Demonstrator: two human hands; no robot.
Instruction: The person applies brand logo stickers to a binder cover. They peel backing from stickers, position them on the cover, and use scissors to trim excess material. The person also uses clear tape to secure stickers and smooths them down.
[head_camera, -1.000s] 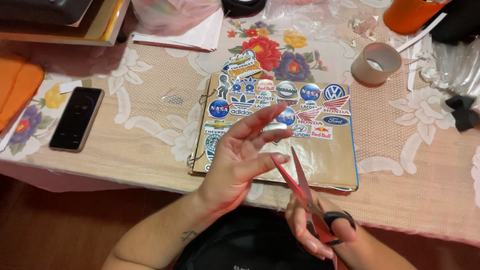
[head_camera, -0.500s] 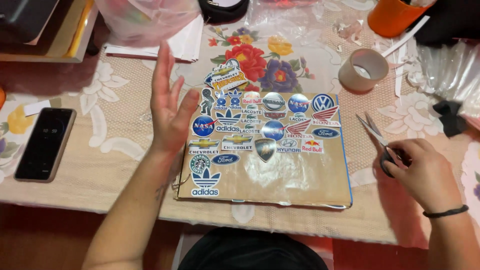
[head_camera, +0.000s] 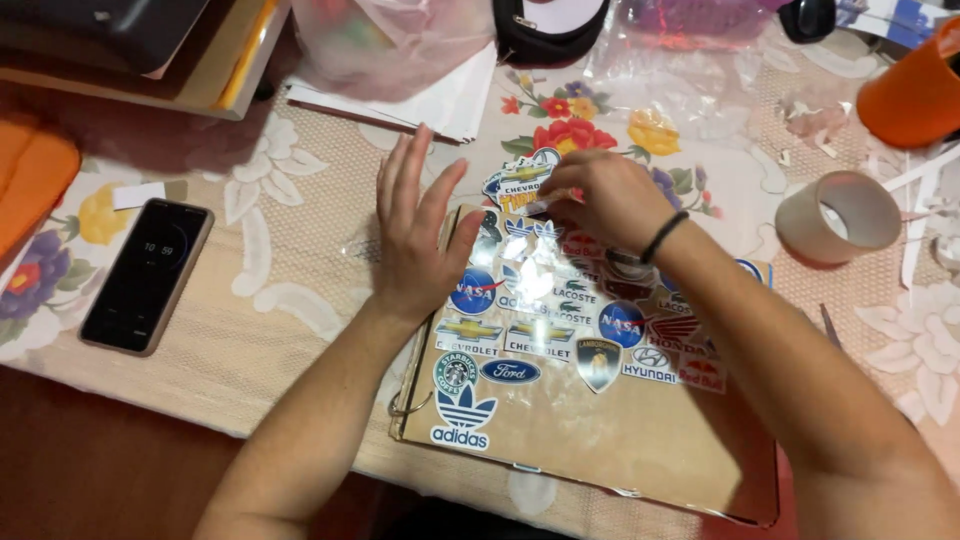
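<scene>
The right hand (head_camera: 610, 200) pinches something hidden above the sticker-covered binder (head_camera: 600, 440), partly covered by the flat, open left hand (head_camera: 415, 240).

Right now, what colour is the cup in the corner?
Orange; the cup shows in the head view, top right.

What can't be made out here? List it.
Head view only:
- Right hand fingertips: curled under, so what they pinch is hidden.
- Board near corner: covered by the right forearm.
- Orange cup: cut off by the frame edge.
- Left hand: its palm hides the board's edge.
</scene>
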